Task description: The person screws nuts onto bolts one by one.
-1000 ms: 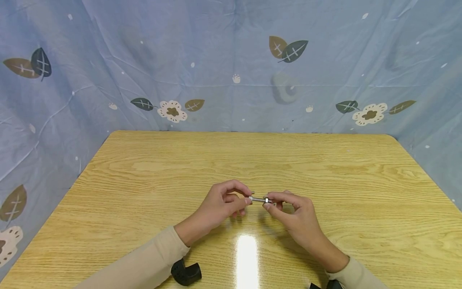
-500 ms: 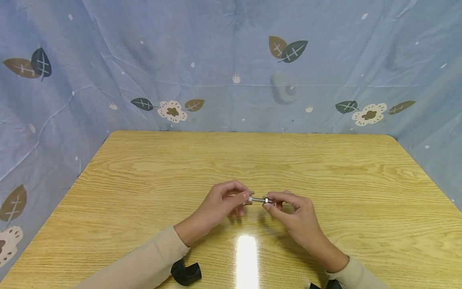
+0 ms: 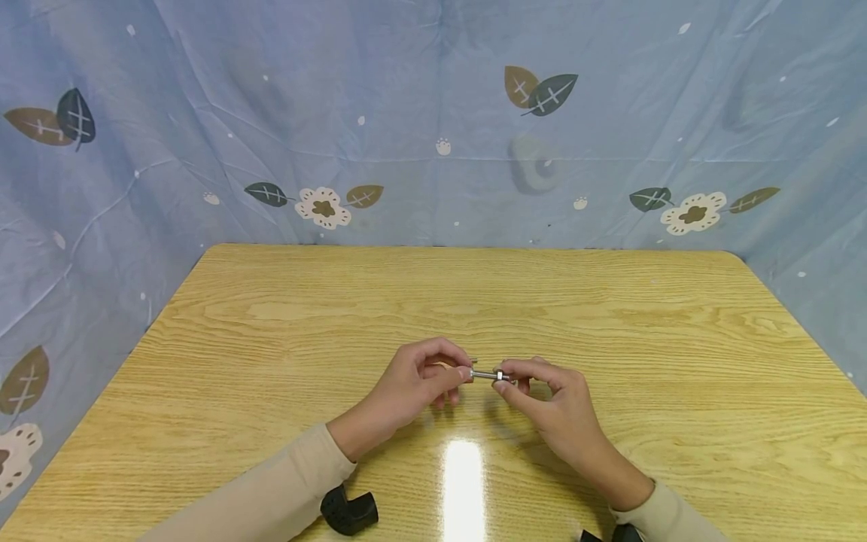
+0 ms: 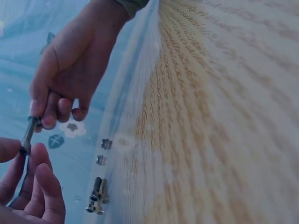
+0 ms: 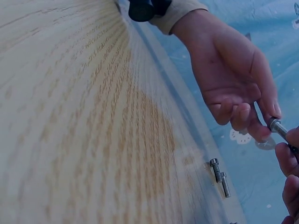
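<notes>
Between both hands a silver socket-head bolt is held nearly level above the table. My left hand pinches its head end between thumb and index finger, the thumb covering most of the head. At the other end, my right hand pinches a hex nut on the shank with thumb and index finger. The left wrist view shows the bolt spanning the two sets of fingertips. From the right wrist, the bolt's threaded shank is visible beside the left thumb.
Several loose bolts and nuts lie on the table beyond the hands; the hands mostly hide them in the head view. Black wrist devices sit at the sleeves. A blue patterned cloth hangs behind the table.
My left thumb slid back, baring the bolt's head, then came forward over it again. The right hand keeps its hold on the nut.
</notes>
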Available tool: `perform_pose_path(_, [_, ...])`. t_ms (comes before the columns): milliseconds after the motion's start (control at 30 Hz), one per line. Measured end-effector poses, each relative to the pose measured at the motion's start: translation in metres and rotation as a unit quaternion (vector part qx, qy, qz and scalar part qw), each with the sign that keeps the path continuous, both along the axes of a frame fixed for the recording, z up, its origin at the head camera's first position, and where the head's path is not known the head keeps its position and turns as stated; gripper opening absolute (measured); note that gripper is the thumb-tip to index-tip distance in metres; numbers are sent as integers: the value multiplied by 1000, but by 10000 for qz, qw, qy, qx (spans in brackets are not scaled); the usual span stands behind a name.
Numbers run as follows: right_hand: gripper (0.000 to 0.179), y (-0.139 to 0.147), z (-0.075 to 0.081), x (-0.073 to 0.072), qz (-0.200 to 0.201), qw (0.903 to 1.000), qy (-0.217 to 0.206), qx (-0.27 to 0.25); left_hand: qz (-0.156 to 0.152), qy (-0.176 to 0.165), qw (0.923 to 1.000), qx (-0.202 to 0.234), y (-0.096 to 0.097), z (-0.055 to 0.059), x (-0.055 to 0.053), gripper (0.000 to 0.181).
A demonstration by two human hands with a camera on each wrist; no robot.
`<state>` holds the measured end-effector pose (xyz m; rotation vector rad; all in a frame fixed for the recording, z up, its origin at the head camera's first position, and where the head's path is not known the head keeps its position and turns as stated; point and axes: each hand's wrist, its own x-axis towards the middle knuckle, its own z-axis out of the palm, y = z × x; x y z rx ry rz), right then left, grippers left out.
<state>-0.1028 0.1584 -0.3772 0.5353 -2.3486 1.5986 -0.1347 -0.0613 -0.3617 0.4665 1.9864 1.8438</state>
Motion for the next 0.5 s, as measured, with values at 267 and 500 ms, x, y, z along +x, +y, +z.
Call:
perform_pose_path(267, [15,0,0,0,26,10000,2,-3,-20,97,9999,64,-1,-1,1,24])
perform_pose_path(500, [16,0,0,0,49,10000,37,-4,-18,-11,10000,65,-1,1,1,24])
